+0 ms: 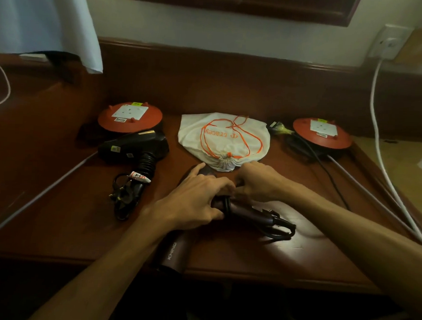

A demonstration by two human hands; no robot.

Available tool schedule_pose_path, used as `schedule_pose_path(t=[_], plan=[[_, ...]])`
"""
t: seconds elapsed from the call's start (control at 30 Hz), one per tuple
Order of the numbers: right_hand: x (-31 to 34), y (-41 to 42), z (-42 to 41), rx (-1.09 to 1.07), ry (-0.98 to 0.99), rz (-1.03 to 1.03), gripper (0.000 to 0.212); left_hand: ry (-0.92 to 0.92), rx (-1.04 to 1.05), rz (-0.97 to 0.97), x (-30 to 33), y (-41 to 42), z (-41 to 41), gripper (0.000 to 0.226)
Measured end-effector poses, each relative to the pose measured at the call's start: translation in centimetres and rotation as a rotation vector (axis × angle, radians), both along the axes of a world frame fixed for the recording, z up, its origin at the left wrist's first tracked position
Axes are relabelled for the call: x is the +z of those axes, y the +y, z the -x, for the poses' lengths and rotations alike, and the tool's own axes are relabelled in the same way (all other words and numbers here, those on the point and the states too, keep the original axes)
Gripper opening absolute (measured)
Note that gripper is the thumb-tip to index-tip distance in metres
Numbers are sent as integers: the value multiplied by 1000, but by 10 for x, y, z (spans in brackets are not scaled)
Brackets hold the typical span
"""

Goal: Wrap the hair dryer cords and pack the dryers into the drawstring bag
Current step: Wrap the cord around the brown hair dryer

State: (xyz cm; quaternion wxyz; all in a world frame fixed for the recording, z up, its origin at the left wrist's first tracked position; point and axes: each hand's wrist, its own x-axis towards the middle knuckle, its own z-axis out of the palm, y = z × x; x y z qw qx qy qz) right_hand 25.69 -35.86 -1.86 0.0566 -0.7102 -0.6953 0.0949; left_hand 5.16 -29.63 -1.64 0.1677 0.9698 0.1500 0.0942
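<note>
The dark red dryer (227,209) lies near the front edge of the desk (249,253), about mid-way along it. The left hand (193,202) is closed over the handle where the cord (278,229) is looped round it. The right hand (257,186) is curled down on the same spot, fingers bent, prob. pinching the cord, but I can't tell for sure.

What could go wrong: the loops look loose at the right end, w/ a bunch of cord sticking out. If a hand lets go too soon, the loops may slip off and the wrap comes undone. The dryer's fat end hangs at the front edge, so a push could tip it off the desk.

The handle's long side runs left to right across the desk, cord end to the right. The fat barrel w/ the name on it points to the front edge.

The bag (224,138) sits at the back middle, pulled shut, so it needs opening first. The black dryer (133,146) lies at the back left, cord already bunched.
</note>
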Motion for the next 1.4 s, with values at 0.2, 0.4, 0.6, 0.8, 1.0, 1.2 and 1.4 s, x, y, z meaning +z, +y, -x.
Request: schedule_pose_path(t=[0.2,0.4,0.6,0.8,1.0,1.2,1.4], plan=[[28,-12,15,-83,556,61,26,-111,90,218,9,-2,10,66],[43,-28,26,97,361,84,24,-74,136,221,14,1,4,86],[40,-44,44,-33,254,-100,20,-19,183,97,13,1,4,54],[39,-87,44,-123,594,-105,35,-243,302,176,13,11,8,46],[-18,-87,43,-184,1029,-202,22,-307,286,409,11,24,22,51],[-16,-55,30,-143,813,-24,16,-320,175,546,7,33,41,49],[-6,-6,16,38,611,138,28,-139,93,438,13,24,41,48]])
